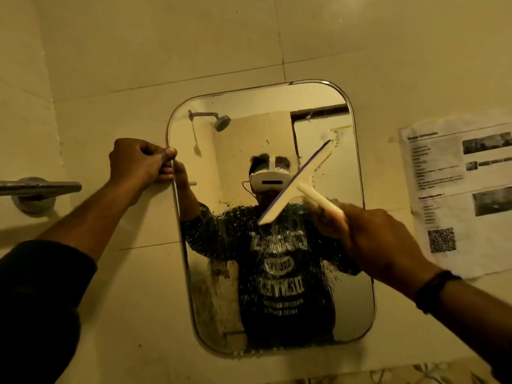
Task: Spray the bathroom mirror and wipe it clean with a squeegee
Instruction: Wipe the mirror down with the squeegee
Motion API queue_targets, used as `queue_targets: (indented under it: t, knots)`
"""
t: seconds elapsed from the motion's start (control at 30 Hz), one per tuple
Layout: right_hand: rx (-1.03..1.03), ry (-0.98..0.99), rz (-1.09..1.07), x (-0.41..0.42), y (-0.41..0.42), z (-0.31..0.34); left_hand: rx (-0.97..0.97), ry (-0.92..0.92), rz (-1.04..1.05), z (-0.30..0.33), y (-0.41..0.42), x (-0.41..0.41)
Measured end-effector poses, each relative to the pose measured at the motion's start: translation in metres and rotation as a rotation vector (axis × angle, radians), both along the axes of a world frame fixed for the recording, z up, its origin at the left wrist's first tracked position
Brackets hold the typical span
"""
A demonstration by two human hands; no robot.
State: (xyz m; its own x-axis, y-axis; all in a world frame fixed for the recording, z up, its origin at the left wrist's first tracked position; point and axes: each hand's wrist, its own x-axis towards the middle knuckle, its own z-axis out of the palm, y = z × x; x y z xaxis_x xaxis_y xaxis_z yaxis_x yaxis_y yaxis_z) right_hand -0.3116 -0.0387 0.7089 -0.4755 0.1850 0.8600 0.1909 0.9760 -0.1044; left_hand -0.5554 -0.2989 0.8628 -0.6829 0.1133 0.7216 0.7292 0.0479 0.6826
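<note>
Right hand (385, 239) is gripping the white handle of the squeegee (297, 184), fingers wrapped round it; I am seeing the blade lying diagonally across the mirror (346, 300), its upper end toward the top right of the glass, its lower end near the middle. Whether the blade is pressing on the glass or hovering just off it, I cannot tell from here.

Left hand (138, 162) is curling its fingers over the mirror's left edge, high up, thumb pinching the rim.

The mirror is hanging on the tiled wall (194, 51), tall with rounded corners. Droplets (221, 228) are clinging across its middle band and down the right of centre; the top area is looking mostly free of them.

A dark band is sitting on the right wrist (435, 289); a dark sleeve (36, 295) is covering the left forearm.

To the left, a metal rail (38, 188) is jutting from the wall. To the right, a printed sheet (457, 189) is sticking to the tiles just beside the mirror.
</note>
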Motion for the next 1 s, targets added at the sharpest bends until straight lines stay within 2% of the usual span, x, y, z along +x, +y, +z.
queue_targets:
  t: [0.07,0.23,0.4,0.63,0.7,0.8,0.93,1.0]
  knots:
    - [-0.008,0.019,0.015,-0.003,-0.009,0.004,-0.028,-0.013,-0.021,0.002,0.000,0.001]
    - [-0.155,0.181,0.274,-0.026,-0.047,0.060,-0.086,-0.027,-0.032,0.005,-0.002,0.002]
    - [-0.289,0.278,0.328,-0.056,-0.066,0.099,-0.038,-0.033,-0.051,0.003,-0.003,-0.004]
    - [-0.433,0.333,0.286,-0.053,-0.054,-0.002,-0.022,-0.032,-0.079,0.002,-0.002,-0.006]
    - [-0.436,0.328,0.291,-0.049,-0.058,-0.011,-0.031,-0.035,-0.084,0.003,-0.002,-0.005]
    - [-0.446,0.387,0.372,-0.047,-0.061,0.020,-0.026,-0.039,-0.094,0.003,-0.003,-0.004]
    - [-0.389,0.435,0.287,-0.052,-0.057,0.082,-0.015,-0.039,-0.080,0.003,-0.003,-0.007]
    - [-0.400,0.415,0.279,-0.054,-0.051,0.084,-0.011,-0.036,-0.065,0.003,-0.002,-0.010]
